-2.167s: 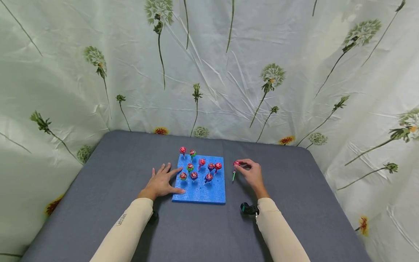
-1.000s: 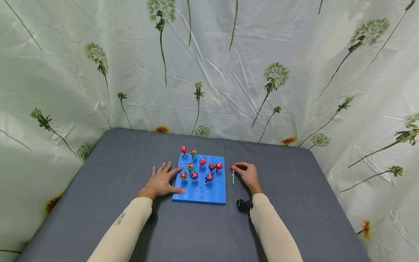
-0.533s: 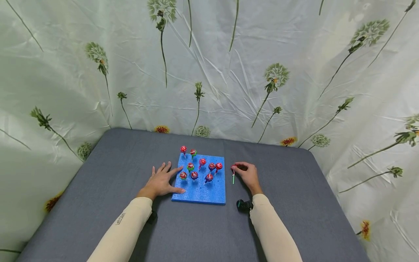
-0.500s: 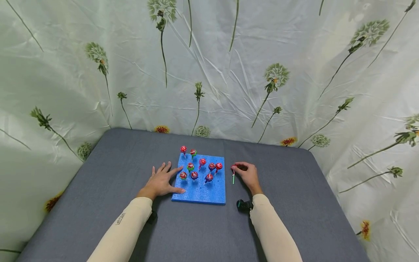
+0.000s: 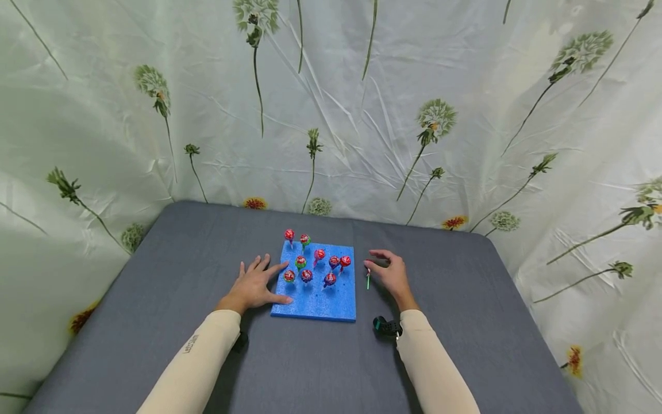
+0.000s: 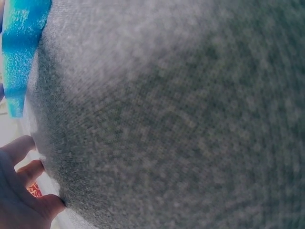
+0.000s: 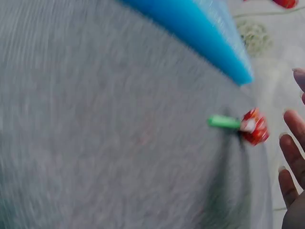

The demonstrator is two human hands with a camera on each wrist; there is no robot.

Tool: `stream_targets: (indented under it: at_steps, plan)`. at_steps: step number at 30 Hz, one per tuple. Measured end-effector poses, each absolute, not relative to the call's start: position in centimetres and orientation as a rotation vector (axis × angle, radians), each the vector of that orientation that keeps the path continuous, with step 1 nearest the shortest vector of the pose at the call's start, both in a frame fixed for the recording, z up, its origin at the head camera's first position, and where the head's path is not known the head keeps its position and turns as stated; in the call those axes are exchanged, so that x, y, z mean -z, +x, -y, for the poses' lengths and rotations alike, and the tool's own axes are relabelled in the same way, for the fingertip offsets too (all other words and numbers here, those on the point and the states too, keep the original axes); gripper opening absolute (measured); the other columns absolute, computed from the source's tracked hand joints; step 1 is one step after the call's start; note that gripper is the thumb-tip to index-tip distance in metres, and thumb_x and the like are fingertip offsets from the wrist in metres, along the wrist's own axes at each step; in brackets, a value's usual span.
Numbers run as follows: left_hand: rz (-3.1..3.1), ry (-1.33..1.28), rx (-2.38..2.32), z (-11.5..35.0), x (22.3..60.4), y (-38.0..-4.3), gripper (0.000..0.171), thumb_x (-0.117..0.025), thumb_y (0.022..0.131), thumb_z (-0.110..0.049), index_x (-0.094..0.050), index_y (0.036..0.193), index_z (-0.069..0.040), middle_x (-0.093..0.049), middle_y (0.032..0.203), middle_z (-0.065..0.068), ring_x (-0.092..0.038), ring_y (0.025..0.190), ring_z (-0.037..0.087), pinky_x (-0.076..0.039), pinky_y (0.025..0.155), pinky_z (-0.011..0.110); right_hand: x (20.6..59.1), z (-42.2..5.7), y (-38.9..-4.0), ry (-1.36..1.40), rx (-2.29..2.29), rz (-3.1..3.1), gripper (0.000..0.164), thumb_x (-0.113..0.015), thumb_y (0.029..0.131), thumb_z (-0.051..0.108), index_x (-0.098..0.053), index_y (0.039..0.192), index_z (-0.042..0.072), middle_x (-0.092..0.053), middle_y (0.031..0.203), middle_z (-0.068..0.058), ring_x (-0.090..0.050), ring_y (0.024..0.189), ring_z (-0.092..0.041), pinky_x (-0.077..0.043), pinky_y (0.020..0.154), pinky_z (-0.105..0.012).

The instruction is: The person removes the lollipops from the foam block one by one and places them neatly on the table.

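Note:
My left hand (image 5: 252,287) is spread at the left edge of a blue foam board (image 5: 315,305), thumb and index finger resting on it. In the left wrist view some of its fingers (image 6: 29,171) show against the grey cloth. Several wrapped lollipops, one of them a purple-red lollipop (image 5: 330,280), stand with their sticks in the board. To the right of the board is a red-wrapped lollipop (image 7: 255,126) with a green stick. My right hand (image 5: 394,277) is just beside its head, thumb and fingers parted, and the right wrist view shows a gap between fingers and candy.
A grey cloth covers the table (image 5: 320,368). Behind it hangs a pale curtain (image 5: 207,115) with a dandelion print. A black strap device (image 5: 387,326) sits at the right wrist.
My right hand moved left with the green-stick lollipop to beside the board, and its fingers have now spread away from the candy. My left hand has kept its place on the board.

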State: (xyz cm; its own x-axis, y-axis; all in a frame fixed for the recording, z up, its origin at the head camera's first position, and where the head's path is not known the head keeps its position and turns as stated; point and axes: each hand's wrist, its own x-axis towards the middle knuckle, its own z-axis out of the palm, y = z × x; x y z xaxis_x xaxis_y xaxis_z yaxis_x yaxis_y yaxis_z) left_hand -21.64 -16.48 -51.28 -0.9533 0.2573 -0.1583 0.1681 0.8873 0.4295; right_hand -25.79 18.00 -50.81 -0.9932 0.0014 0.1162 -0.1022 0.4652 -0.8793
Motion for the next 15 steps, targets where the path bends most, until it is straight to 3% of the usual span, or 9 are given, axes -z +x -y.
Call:
stream_targets:
  at_steps: [7,15]
  plan:
    - [-2.831,0.321,-0.620,16.6,50.9,-21.8,0.104,-0.069,0.065,-0.075,-0.037,0.150,-0.023,-0.020,0.155,0.028,-0.011,0.143,0.048,0.001,0.108,0.070,49.3,-16.9,-25.4,0.254,-1.722,2.580,0.035,-0.075,0.086,0.017,-0.066,0.116,0.003,-0.065,0.118,-0.014,-0.059,0.107,-0.031,-0.050,0.088,-0.043]
    - [-2.843,0.315,-0.605,16.5,50.8,-21.5,0.103,-0.070,0.066,-0.074,-0.038,0.149,-0.023,-0.021,0.155,0.027,-0.012,0.143,0.048,-0.001,0.109,0.070,49.3,-15.9,-25.1,0.432,-1.870,2.540,0.036,-0.070,0.089,0.007,-0.061,0.121,-0.006,-0.061,0.123,-0.024,-0.054,0.115,-0.041,-0.046,0.094,-0.039]
